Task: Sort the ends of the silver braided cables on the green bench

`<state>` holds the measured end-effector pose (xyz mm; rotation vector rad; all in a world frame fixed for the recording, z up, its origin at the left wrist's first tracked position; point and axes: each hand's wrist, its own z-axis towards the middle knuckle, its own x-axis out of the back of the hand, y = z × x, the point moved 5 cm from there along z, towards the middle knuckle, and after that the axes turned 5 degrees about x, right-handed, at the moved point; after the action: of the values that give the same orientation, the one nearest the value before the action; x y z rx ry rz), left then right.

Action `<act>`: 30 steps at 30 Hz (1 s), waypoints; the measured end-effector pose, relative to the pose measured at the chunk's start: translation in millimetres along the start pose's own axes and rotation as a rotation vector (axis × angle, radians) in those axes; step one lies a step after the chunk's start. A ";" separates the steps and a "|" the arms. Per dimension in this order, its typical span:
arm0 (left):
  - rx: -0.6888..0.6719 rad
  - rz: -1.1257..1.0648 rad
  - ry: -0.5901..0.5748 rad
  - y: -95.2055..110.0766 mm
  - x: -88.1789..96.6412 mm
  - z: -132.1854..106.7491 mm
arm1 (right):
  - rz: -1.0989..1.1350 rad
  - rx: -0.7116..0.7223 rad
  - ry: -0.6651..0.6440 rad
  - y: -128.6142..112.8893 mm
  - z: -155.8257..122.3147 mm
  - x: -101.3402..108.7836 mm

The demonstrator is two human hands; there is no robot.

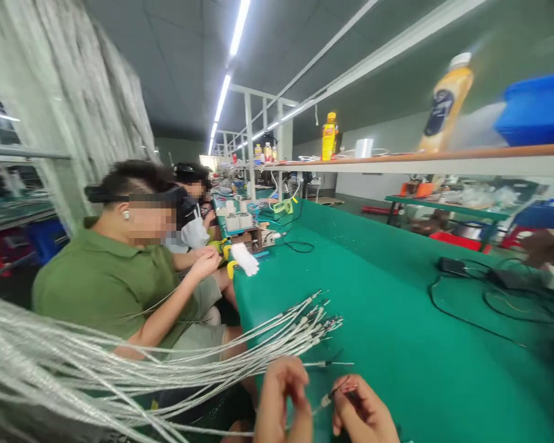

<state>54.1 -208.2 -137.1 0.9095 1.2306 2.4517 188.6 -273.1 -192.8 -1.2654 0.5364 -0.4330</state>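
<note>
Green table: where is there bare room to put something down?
Widest bare patch of the green table: between the silver cable ends and the black adapter. Another lies beyond the cable ends, before the white cloth. Crowded near the left hand and right hand, both pinching one cable.

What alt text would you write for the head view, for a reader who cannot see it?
The person's left hand and right hand pinch one cable end with stripped wires over a green table. A thick bundle of silvery cables fans onto the table from the left. Beside it, a person in a green shirt handles another cable.
</note>
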 end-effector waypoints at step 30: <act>0.098 0.200 -0.304 -30.7 -42.3 14.4 | 0.175 -0.124 0.014 -14.3 -3.2 -0.2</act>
<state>94.3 -200.4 -172.7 1.4339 1.2086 2.2964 186.4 -279.0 -179.5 -1.3219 0.6884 -0.2651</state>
